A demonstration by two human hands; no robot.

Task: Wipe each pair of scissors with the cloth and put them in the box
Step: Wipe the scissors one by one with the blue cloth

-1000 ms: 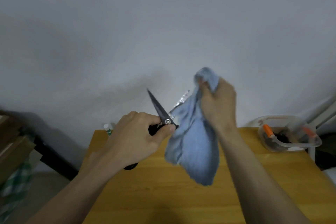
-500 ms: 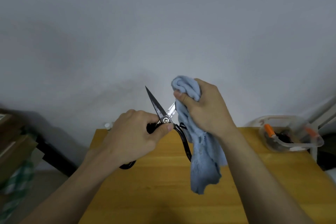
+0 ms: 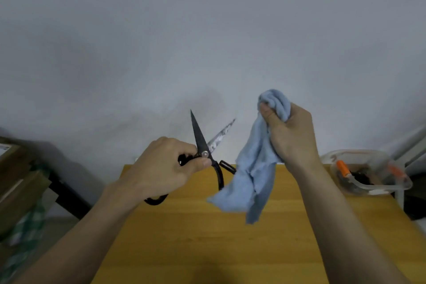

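Holding: the left hand [image 3: 161, 168] grips the scissors [image 3: 202, 147] by the handle near the pivot, thumb just under the screw, fingers curled round the black handle loop.
Scissors: raised over the table [image 3: 196, 237], blades spread wide apart in a V; the dark blade points up and slightly left, the shiny, spotted blade points up and to the right.
Handles: black; one loop shows below the left hand, the other curves down to the right of the pivot, and its lower part runs behind the cloth's edge.
Right hand [image 3: 290, 136]: its grip is clamped on the cloth [image 3: 255, 168], thumb and fingers bunching the top of it into a wad.
Cloth: light blue, hanging loose from the right hand above the table, just to the right of the scissors; it is clear of both blades.
Box [image 3: 368, 173]: clear plastic, at the far right corner of the table, well apart from both hands; dark things and orange-handled pieces lie inside, too blurred to tell apart.
Table: yellow wood, set against a pale wall [image 3: 207, 41].
Left edge: brown boxes [image 3: 16, 177] and a green checked fabric [image 3: 25, 233] beside the table, low and blurred.
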